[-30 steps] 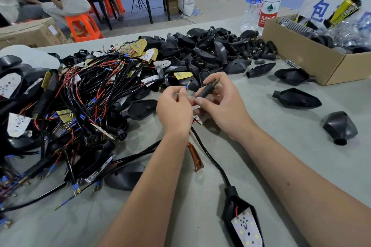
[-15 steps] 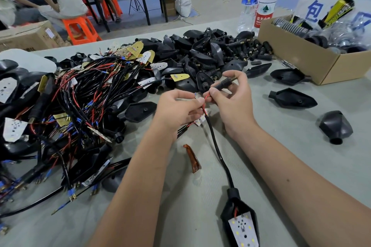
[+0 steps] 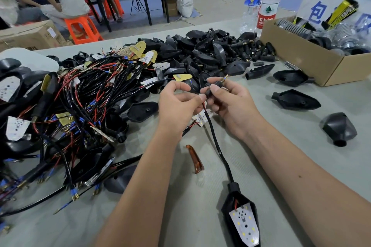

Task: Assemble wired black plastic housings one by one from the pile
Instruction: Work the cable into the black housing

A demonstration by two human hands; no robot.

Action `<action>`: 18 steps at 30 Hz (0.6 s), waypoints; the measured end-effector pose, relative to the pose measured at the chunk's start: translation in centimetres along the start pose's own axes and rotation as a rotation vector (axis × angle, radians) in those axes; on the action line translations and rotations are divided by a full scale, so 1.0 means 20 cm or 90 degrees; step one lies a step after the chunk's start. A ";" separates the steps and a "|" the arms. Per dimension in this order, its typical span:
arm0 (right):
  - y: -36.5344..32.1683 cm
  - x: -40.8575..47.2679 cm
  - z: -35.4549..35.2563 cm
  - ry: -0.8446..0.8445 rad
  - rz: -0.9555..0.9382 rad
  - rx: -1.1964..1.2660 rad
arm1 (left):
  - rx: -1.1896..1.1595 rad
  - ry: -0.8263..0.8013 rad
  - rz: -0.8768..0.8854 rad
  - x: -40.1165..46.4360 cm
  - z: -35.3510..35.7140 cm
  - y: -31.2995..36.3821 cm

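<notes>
My right hand (image 3: 228, 104) grips a small black stem piece (image 3: 215, 86) with a brass tip poking out at its far end. My left hand (image 3: 178, 104) pinches the black cable (image 3: 215, 140) and its thin red and black wires right beside the stem. The cable runs toward me to a black housing (image 3: 232, 194) that lies on the table with a white LED board (image 3: 244, 224) in it. A big pile of wired housings (image 3: 66, 110) covers the left of the table. Loose empty black housings and stems (image 3: 210, 52) are heaped behind my hands.
A cardboard box (image 3: 301, 58) of parts stands at the right, with two water bottles (image 3: 259, 0) behind it. Single housings (image 3: 295, 102) lie on the grey table (image 3: 281, 166) to the right. An amber lens (image 3: 194, 158) lies between my forearms. People sit at a far table.
The cable has been fed further through the stem: its brass tip now sticks out beyond my right fingers. Both hands have risen slightly, and the housing has slid a little toward them.
</notes>
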State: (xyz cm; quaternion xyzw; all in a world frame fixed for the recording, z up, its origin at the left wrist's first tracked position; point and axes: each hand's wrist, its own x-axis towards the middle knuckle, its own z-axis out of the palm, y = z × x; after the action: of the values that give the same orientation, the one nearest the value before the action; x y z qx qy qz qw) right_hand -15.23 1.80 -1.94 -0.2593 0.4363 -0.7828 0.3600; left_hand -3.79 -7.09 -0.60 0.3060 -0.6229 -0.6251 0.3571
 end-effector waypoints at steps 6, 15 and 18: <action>-0.01 -0.01 0.00 -0.046 0.066 0.025 | 0.025 0.052 0.015 0.02 -0.02 -0.04; 0.01 -0.02 0.03 -0.044 0.049 0.004 | -0.304 0.057 -0.156 0.01 0.02 0.03; 0.00 -0.02 0.03 -0.028 0.046 0.014 | -0.417 0.104 -0.147 0.02 0.00 0.04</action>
State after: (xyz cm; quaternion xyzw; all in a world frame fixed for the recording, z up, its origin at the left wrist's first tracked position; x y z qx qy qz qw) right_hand -14.68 1.80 -1.69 -0.2564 0.4287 -0.7682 0.4003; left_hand -3.96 -7.38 0.23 0.2924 -0.3202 -0.8013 0.4122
